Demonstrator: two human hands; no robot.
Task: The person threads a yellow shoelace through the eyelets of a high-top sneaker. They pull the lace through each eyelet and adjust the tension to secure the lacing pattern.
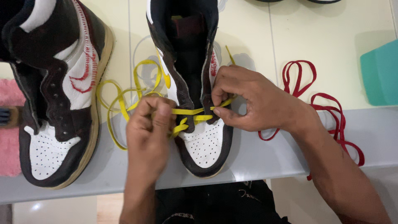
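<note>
- Yellow lace [187, 111]: it crosses the lowest eyelets of the middle shoe [203, 145], which stands toe toward the person near the desk's [265, 157] front edge. Only the bottom rows look threaded; the upper eyelets are still bare, so most of the lacing seems left to do.
- Far left: a pink cloth [9, 137] lies at the desk's edge, beside the left shoe [58, 103], a matching dark-and-white high-top with red stitching and no lace in it.
- Between the two shoes, the yellow lace's loose length lies in loops on the desk.
- Left hand [149, 128]: fingers closed, pinching the lace at the shoe's left side, just where it leaves the eyelets.
- Right hand [253, 99]: thumb and fingertips pinched on the lace's other end at the right-side eyelet, holding it taut across the tongue.
- Right of that hand, a red lace [331, 116] lies coiled and untouched on the desk.
- Far right: a teal object [381, 79], partly cut off by the frame.
</note>
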